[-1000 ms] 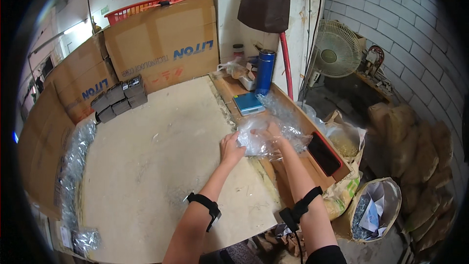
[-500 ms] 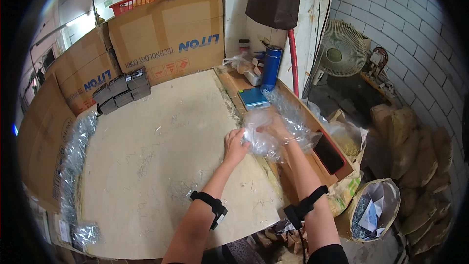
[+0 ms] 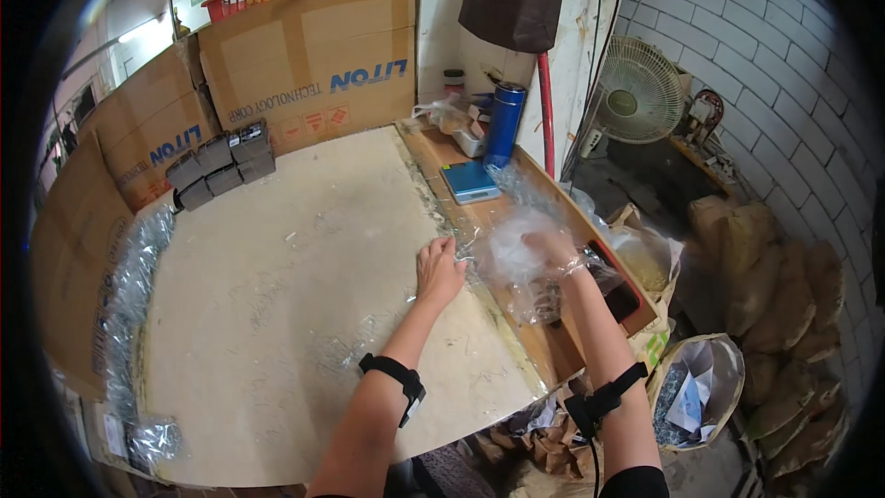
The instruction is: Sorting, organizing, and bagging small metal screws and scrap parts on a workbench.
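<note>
A crinkled clear plastic bag point(image 3: 513, 251) is over the wooden tray point(image 3: 553, 350) on the right side of the table. My right hand point(image 3: 556, 249) grips it by its upper right part, with the fingers partly hidden and blurred by motion. My left hand point(image 3: 441, 273) is at the right edge of the pale tabletop, just left of the bag. Its fingers are curled together, and thin glinting bits show at the fingertips; what they hold is too small to make out. Thin wire-like bits point(image 3: 369, 327) lie scattered over the tabletop point(image 3: 267, 360).
A blue scale point(image 3: 470, 181) and blue bottle point(image 3: 505, 124) stand at the tray's far end. A phone point(image 3: 622, 300) lies by its right side. Dark wrapped bundles point(image 3: 221, 164) are stacked against cardboard walls point(image 3: 304, 65). Bags point(image 3: 696, 392) and a fan point(image 3: 636, 92) are at right.
My right hand has moved slightly right with the plastic bag. The left hand has drawn a little away from the bag, down and left onto the tabletop's edge.
</note>
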Available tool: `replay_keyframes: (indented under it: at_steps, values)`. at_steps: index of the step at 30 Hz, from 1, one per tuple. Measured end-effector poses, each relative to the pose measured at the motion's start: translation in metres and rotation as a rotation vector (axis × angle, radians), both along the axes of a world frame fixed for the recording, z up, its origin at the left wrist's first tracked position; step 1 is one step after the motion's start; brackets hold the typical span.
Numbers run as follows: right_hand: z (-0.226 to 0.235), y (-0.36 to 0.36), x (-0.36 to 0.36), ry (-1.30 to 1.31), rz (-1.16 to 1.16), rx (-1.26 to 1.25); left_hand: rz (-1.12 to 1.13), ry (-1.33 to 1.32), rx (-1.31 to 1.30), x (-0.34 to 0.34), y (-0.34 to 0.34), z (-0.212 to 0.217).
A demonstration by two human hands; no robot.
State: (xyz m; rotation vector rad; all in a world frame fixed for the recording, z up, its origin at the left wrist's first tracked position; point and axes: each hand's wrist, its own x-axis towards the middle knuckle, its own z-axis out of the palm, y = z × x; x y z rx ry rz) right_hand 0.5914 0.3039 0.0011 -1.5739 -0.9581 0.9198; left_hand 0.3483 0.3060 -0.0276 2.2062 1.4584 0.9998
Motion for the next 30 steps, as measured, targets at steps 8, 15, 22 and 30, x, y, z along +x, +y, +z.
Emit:
replay_keyframes:
  at_steps: [8,15,22,30]
  values:
    - [-0.001,-0.009,-0.017,-0.231,0.175,0.121,-0.223,0.172,-0.077,0.005,-0.027,0.002]
    - [-0.012,0.0,-0.022,-0.567,0.272,0.207,-0.179,0.366,-0.077,0.011,-0.033,0.009]
    - [0.046,-0.042,-0.059,-0.054,0.172,-0.095,-0.165,0.388,-0.107,0.003,-0.03,0.008]
    - [0.016,-0.06,-0.026,0.054,0.118,0.247,-0.167,0.356,-0.097,0.014,-0.033,0.008]
